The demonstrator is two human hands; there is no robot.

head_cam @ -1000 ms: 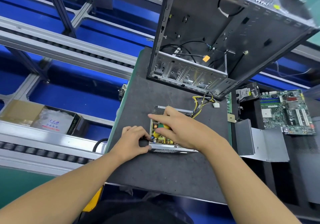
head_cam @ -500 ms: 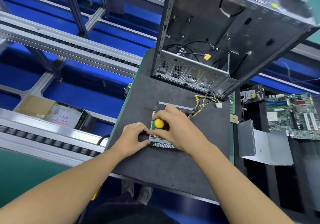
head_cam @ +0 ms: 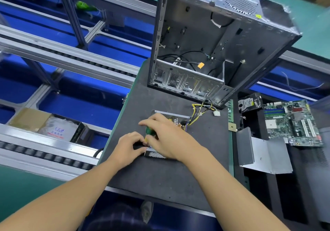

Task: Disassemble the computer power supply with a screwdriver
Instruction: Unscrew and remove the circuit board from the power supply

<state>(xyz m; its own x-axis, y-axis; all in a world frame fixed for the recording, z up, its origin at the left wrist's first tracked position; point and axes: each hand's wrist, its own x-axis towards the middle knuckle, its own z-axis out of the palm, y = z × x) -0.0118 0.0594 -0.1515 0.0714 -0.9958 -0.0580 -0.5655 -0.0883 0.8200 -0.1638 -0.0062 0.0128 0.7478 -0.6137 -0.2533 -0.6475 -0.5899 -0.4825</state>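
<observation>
Head view: supply (head_cam: 175, 118) lies opened on worktop (head_cam: 160, 173), just near of case (head_cam: 214, 52), with its cables (head_cam: 201, 110) trailing far-right. Right hand (head_cam: 167, 138): grip clamped on screwdriver (head_cam: 148, 130), green handle, pointed down at supply's near-left corner. Left hand (head_cam: 127, 146): grip pinched on that corner. Motherboard (head_cam: 292, 123) lies well right.
</observation>
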